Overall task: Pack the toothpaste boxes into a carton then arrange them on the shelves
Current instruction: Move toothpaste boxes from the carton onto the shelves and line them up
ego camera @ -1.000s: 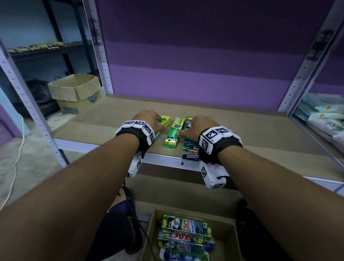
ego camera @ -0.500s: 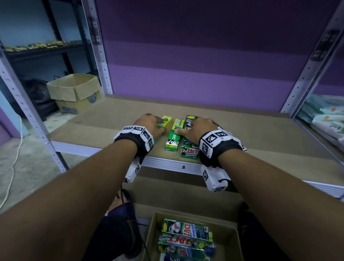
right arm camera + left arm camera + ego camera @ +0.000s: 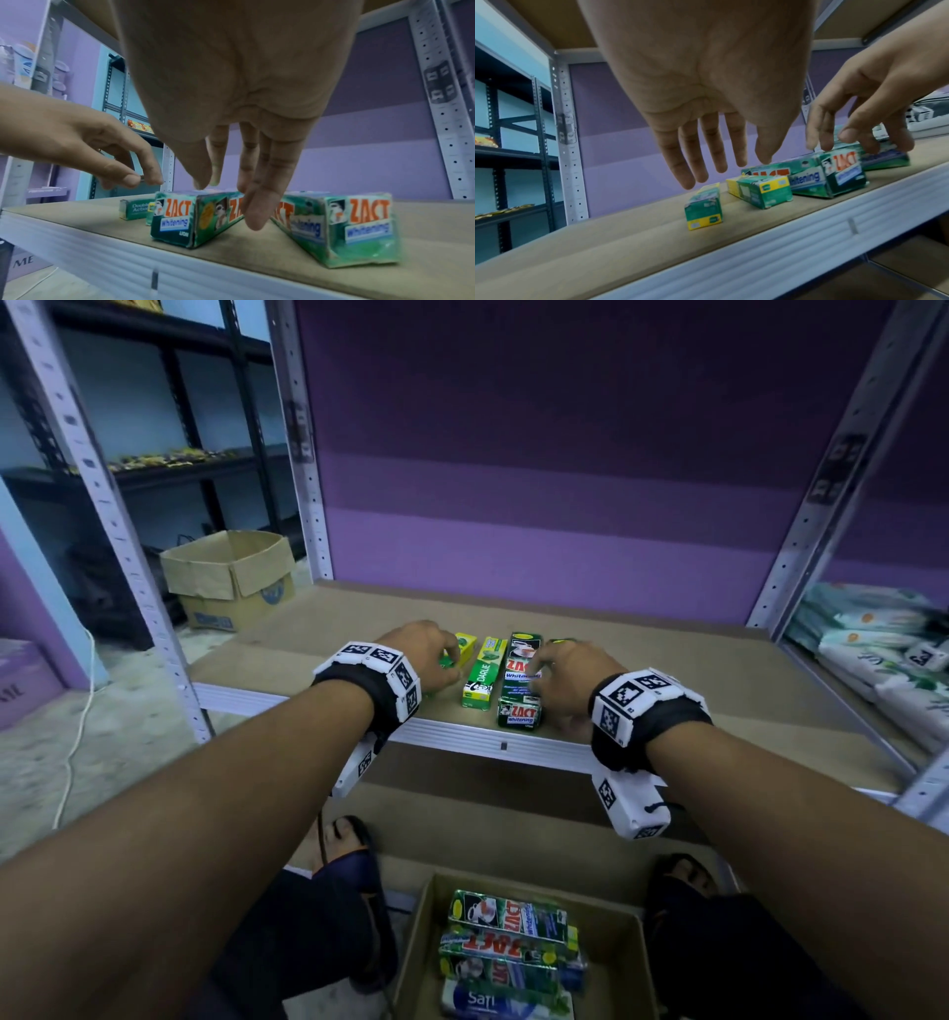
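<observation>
Several toothpaste boxes lie in a row near the front edge of the brown shelf board [image 3: 667, 670]. My left hand [image 3: 441, 660] hovers with straight fingers [image 3: 690, 162] just above the small green-and-yellow box [image 3: 703, 207]. Beside it lie a Darlie box [image 3: 482, 675] and a green Zact box [image 3: 521, 680]. My right hand [image 3: 544, 667] reaches down with straight fingers [image 3: 257, 203] between that Zact box [image 3: 195, 219] and a second Zact box [image 3: 347, 227]. Neither hand holds anything. The carton [image 3: 613, 937] on the floor below holds several more boxes.
An open cardboard box [image 3: 231, 577] stands on the floor at the left, near a white cable [image 3: 77, 711]. Perforated metal uprights [image 3: 821, 505] frame the shelf. Soft white packs [image 3: 873, 649] fill the neighbouring shelf on the right. My sandalled foot [image 3: 349, 845] is beside the carton.
My right hand has shifted right, off the Darlie box, and uncovered the top of the first Zact box. The left hand stays over the leftmost box.
</observation>
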{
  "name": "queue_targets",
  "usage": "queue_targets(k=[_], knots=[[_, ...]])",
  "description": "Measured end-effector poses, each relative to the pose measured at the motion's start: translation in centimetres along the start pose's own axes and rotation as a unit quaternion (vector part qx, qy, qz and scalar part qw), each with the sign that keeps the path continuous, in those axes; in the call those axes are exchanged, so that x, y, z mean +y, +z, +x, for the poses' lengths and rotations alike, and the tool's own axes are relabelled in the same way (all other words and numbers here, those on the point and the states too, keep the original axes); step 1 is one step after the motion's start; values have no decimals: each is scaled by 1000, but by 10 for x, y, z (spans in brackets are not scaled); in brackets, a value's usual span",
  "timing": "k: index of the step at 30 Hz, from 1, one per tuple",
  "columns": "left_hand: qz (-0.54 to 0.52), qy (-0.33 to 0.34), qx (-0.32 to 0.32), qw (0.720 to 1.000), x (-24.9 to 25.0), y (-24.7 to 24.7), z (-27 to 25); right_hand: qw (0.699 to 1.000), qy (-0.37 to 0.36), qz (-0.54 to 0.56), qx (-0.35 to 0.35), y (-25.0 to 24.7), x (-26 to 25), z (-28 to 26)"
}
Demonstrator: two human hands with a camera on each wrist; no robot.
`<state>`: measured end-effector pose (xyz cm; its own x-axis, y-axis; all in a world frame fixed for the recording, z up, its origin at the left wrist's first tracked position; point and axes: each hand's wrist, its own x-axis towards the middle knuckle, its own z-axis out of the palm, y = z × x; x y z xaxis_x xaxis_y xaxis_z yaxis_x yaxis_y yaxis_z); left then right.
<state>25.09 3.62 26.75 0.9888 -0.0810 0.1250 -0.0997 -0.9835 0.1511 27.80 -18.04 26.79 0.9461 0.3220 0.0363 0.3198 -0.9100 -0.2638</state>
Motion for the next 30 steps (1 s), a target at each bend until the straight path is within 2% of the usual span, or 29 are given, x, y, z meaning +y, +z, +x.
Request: queue_targets(k=[4, 8, 14, 23, 28, 30], knots=[[-3, 54, 3, 999, 14, -11, -24, 1000, -17, -4, -5, -14, 0, -28], [2, 78, -5, 997, 23, -17, -40, 999, -32, 1, -13, -23, 4, -54], [8, 134, -32, 990, 32, -12, -59, 995, -60, -8, -81, -23, 15, -79], [-12, 171, -91, 981, 38, 28, -70, 987, -47, 22, -149, 23, 42, -91], [-28, 155, -154, 975, 37, 73, -73, 979, -43, 22, -200, 71, 57, -95], [-45, 144, -184, 971, 35, 95, -75, 973, -21, 21, -228, 95, 63, -95]])
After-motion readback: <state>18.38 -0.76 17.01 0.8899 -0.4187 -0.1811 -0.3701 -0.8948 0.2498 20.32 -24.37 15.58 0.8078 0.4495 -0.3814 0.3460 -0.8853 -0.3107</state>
